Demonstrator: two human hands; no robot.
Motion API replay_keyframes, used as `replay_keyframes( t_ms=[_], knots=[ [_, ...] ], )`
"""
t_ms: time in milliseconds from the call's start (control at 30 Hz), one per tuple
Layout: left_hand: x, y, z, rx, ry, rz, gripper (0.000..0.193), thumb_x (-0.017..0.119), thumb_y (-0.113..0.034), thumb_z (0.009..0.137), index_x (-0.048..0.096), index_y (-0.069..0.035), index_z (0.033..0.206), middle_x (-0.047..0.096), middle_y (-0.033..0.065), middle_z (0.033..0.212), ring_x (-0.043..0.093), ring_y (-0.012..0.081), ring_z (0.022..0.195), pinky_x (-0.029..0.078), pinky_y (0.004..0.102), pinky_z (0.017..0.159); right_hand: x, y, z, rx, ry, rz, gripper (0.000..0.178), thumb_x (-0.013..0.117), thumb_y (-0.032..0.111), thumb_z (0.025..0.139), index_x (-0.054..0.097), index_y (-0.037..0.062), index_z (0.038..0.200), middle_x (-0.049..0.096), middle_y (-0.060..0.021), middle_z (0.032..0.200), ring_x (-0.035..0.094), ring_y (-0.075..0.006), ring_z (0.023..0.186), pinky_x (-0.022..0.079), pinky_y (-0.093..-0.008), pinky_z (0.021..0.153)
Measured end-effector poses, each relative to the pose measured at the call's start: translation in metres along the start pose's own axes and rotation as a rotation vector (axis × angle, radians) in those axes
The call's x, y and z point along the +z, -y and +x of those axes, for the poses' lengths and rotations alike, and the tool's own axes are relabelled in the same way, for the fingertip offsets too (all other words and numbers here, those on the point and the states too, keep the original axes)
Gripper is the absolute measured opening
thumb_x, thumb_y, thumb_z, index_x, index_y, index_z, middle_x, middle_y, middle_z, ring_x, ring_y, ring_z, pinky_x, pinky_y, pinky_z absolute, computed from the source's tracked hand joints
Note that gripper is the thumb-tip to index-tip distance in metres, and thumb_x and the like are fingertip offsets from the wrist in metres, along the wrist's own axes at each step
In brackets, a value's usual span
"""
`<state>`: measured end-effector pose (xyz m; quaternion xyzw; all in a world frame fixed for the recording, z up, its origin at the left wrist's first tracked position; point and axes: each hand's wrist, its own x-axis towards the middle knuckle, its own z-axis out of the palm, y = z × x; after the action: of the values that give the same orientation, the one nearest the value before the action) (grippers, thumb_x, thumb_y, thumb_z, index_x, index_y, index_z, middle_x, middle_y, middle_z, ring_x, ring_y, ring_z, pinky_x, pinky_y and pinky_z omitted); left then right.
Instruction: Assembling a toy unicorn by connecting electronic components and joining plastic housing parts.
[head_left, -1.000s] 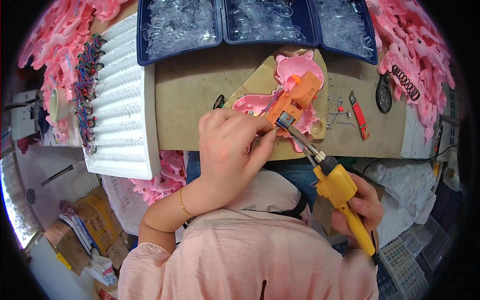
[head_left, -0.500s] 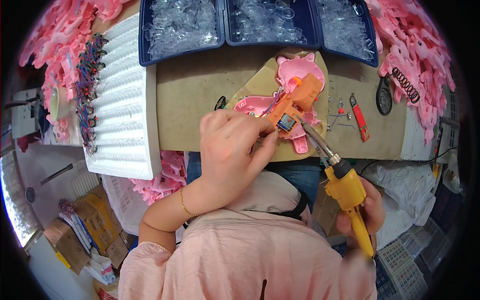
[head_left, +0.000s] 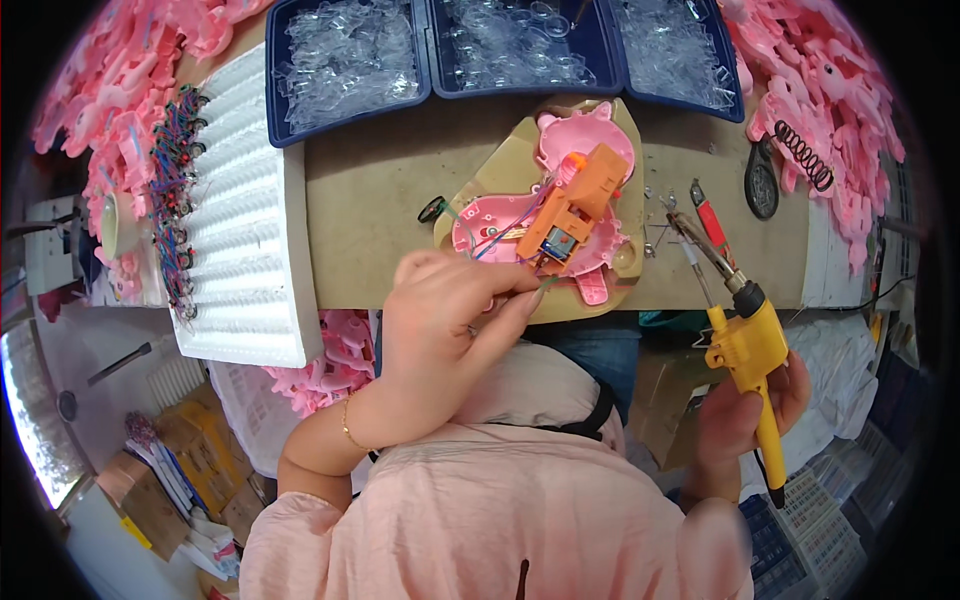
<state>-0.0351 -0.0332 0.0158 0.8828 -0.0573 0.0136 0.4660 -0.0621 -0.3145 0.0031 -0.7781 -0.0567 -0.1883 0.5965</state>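
My right hand (head_left: 765, 408) grips a yellow soldering gun (head_left: 752, 340), its metal tip raised and pointing up-left, apart from the workpiece. My left hand (head_left: 440, 315) has thumb and forefinger pinched together at the near end of an orange plastic housing (head_left: 598, 182). A thin green wire (head_left: 549, 282) shows at those fingertips. A small circuit part (head_left: 561, 242) sits in the housing's opening. The housing lies across pink toy shell halves (head_left: 590, 138) on a tan shaped holder (head_left: 632, 205). Coloured wires (head_left: 498, 243) run beside it, and a small round black part (head_left: 431, 210) lies to the left.
Blue bins (head_left: 430, 62) of clear plastic pieces line the back. A white ridged foam tray (head_left: 240, 230) with wired parts (head_left: 175, 190) stands left. Pink shells (head_left: 850, 95) pile up on both sides. A red-handled cutter (head_left: 710, 222) and a black coil (head_left: 803, 155) lie right.
My right hand has drawn the soldering gun to the right, its tip leaving the orange housing. My left hand has come slightly down and toward me, still pinched. The view has shifted a little.
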Motion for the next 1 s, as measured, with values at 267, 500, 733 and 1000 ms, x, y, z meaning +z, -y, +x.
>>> replay_keyframes(
  t_ms=[267,500,733,1000],
  knots=[
    [0.017,0.007,0.010,0.121,-0.136,0.204,0.007,0.070,-0.011,0.072,0.066,-0.010,0.077,0.057,-0.0003,0.076,0.050,0.0177,0.075,0.033,0.0320,0.072,-0.001,0.009,-0.010,0.049,0.236,0.194,0.057,0.067,0.038,0.083,0.040,0.0095,0.125,0.050,-0.0155,0.123,0.052,-0.0260,0.112,0.043,-0.0400,0.094],
    [0.017,0.006,0.012,0.122,-0.136,0.196,0.006,0.069,-0.011,0.069,0.065,-0.010,0.074,0.054,-0.0005,0.071,0.050,0.0186,0.072,0.033,0.0340,0.071,0.004,0.004,-0.002,-0.079,0.572,0.250,0.059,0.070,0.009,0.079,0.040,0.0064,0.130,0.046,-0.0332,0.124,0.059,-0.0355,0.101,0.048,-0.0360,0.084],
    [0.015,0.004,0.014,0.122,-0.125,0.195,0.006,0.069,-0.010,0.069,0.064,-0.010,0.073,0.054,-0.0005,0.071,0.050,0.0187,0.072,0.033,0.0338,0.071,0.001,0.012,-0.001,0.211,0.726,0.227,0.047,0.070,0.022,0.081,0.041,0.0142,0.117,0.047,-0.0285,0.123,0.054,-0.0356,0.109,0.047,-0.0424,0.088],
    [0.014,0.006,0.012,0.097,-0.101,0.211,0.006,0.069,-0.012,0.071,0.065,-0.009,0.074,0.055,0.0003,0.073,0.049,0.0184,0.075,0.033,0.0319,0.072,0.005,0.012,0.021,0.272,1.003,0.175,0.047,0.056,0.012,0.076,0.049,-0.0046,0.120,0.065,-0.0164,0.086,0.066,-0.0265,0.071,0.051,-0.0321,0.063]
  ],
)
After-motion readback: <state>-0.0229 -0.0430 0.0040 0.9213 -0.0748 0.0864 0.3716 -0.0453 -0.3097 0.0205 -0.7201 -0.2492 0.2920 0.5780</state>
